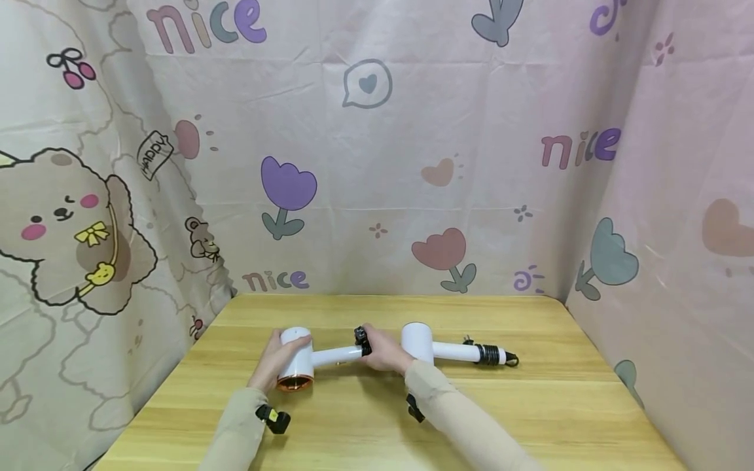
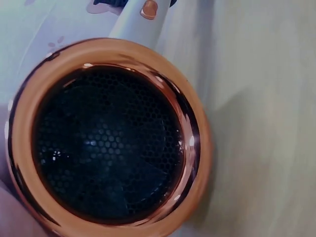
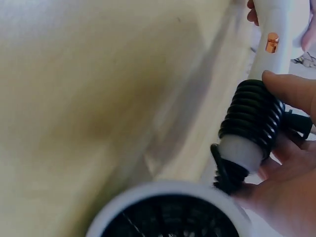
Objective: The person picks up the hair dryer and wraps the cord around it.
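Note:
My left hand [image 1: 275, 358] grips the barrel of a white hair dryer [image 1: 299, 356] with a copper-coloured ring at its open end. That ring [image 2: 160, 71] fills much of the left wrist view, with a dark honeycomb grille inside. My right hand [image 1: 385, 351] holds the end of the same dryer's handle, where a black cord [image 3: 252, 113] is wound in tight coils. The plug [image 1: 360, 335] sticks up beside the right fingers. Close by the right hand stands a second white hair dryer [image 1: 417, 341], its handle pointing right.
Black cord [image 1: 489, 354] is also wound round the second dryer's handle. Both dryers are on a wooden table [image 1: 353, 432]. A patterned curtain [image 1: 365, 163] rises behind and along both sides of it.

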A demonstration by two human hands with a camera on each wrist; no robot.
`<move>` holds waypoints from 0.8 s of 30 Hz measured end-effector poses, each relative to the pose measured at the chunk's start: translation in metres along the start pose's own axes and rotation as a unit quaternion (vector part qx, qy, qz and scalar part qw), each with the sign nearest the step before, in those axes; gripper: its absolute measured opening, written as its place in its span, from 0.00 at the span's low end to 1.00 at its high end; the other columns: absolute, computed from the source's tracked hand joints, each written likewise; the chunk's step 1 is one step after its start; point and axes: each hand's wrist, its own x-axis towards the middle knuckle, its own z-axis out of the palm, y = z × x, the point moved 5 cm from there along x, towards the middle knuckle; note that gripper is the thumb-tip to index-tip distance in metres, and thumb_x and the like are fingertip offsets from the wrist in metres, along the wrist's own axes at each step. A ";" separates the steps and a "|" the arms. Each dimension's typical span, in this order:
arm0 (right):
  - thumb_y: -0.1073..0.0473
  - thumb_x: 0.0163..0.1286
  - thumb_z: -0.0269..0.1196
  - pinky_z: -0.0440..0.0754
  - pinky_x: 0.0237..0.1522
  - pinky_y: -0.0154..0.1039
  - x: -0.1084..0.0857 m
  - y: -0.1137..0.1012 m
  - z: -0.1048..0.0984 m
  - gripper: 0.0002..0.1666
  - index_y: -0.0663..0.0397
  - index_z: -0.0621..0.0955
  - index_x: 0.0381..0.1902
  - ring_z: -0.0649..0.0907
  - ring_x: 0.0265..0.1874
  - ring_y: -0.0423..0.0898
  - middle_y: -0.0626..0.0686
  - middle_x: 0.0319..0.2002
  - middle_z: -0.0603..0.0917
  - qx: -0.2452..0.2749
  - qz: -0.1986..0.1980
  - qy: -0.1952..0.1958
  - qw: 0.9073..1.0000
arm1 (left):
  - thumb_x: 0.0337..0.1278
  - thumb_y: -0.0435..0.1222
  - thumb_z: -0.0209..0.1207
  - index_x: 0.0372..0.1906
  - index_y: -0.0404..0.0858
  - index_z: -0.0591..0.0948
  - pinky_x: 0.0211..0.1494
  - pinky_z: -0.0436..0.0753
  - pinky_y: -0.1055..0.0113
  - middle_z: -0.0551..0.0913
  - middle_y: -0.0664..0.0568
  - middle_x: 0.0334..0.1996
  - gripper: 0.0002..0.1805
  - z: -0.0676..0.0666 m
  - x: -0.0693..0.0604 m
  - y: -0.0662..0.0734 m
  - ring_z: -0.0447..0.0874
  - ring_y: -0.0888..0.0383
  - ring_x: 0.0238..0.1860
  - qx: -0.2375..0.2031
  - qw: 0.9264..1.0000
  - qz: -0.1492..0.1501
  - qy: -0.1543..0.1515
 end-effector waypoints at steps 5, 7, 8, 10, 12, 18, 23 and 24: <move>0.62 0.55 0.72 0.81 0.45 0.38 0.001 0.004 0.010 0.26 0.54 0.73 0.50 0.80 0.37 0.42 0.48 0.39 0.82 -0.007 0.010 -0.013 1.000 | 0.57 0.53 0.63 0.65 0.31 0.56 0.37 0.81 0.65 0.71 0.32 0.53 0.44 0.001 -0.001 -0.005 0.79 0.48 0.41 0.013 1.000 -0.017 -0.007; 0.62 0.56 0.72 0.82 0.48 0.39 0.001 0.006 0.013 0.28 0.54 0.73 0.52 0.81 0.41 0.44 0.49 0.42 0.83 -0.007 0.014 -0.013 1.000 | 0.57 0.55 0.62 0.66 0.30 0.54 0.39 0.82 0.63 0.70 0.31 0.53 0.46 0.001 -0.002 -0.005 0.79 0.47 0.41 0.023 0.999 -0.021 -0.012; 0.61 0.56 0.72 0.82 0.50 0.40 0.001 0.007 0.014 0.29 0.55 0.72 0.54 0.82 0.43 0.45 0.49 0.43 0.83 -0.007 0.016 -0.013 1.000 | 0.58 0.55 0.62 0.67 0.29 0.53 0.40 0.82 0.61 0.70 0.30 0.53 0.48 0.000 -0.003 -0.005 0.79 0.46 0.41 0.026 0.999 -0.024 -0.014; 0.61 0.57 0.72 0.81 0.53 0.44 0.002 0.008 0.016 0.32 0.56 0.72 0.58 0.82 0.46 0.49 0.52 0.46 0.83 0.000 0.021 -0.011 1.000 | 0.59 0.57 0.60 0.68 0.27 0.50 0.46 0.82 0.56 0.69 0.28 0.55 0.50 0.000 -0.003 -0.006 0.78 0.43 0.44 0.046 0.998 -0.026 -0.016; 0.61 0.57 0.71 0.80 0.56 0.47 0.002 0.009 0.016 0.34 0.56 0.72 0.61 0.82 0.50 0.52 0.55 0.50 0.83 0.009 0.029 -0.008 1.000 | 0.60 0.58 0.58 0.70 0.25 0.47 0.53 0.80 0.49 0.67 0.25 0.57 0.52 0.000 -0.003 -0.007 0.76 0.38 0.50 0.076 0.997 -0.025 -0.016; 0.60 0.61 0.68 0.77 0.62 0.51 0.005 0.012 0.018 0.33 0.57 0.73 0.63 0.80 0.57 0.56 0.59 0.57 0.81 0.016 0.036 -0.023 0.999 | 0.63 0.63 0.50 0.71 0.22 0.39 0.71 0.63 0.38 0.56 0.20 0.67 0.57 0.002 0.000 -0.010 0.61 0.28 0.66 0.143 0.989 -0.019 -0.024; 0.61 0.61 0.68 0.77 0.62 0.51 0.006 0.013 0.022 0.30 0.61 0.75 0.60 0.80 0.56 0.56 0.61 0.55 0.82 0.038 0.047 -0.036 0.998 | 0.64 0.63 0.49 0.70 0.22 0.43 0.68 0.66 0.38 0.59 0.20 0.65 0.55 0.002 -0.001 -0.011 0.64 0.29 0.64 0.154 0.988 -0.011 -0.021; 0.61 0.60 0.68 0.77 0.62 0.50 0.006 0.013 0.022 0.30 0.62 0.76 0.60 0.80 0.56 0.56 0.61 0.55 0.82 0.043 0.051 -0.037 0.997 | 0.64 0.62 0.49 0.70 0.22 0.43 0.68 0.67 0.38 0.60 0.20 0.64 0.54 0.002 -0.001 -0.011 0.64 0.29 0.64 0.158 0.987 -0.011 -0.020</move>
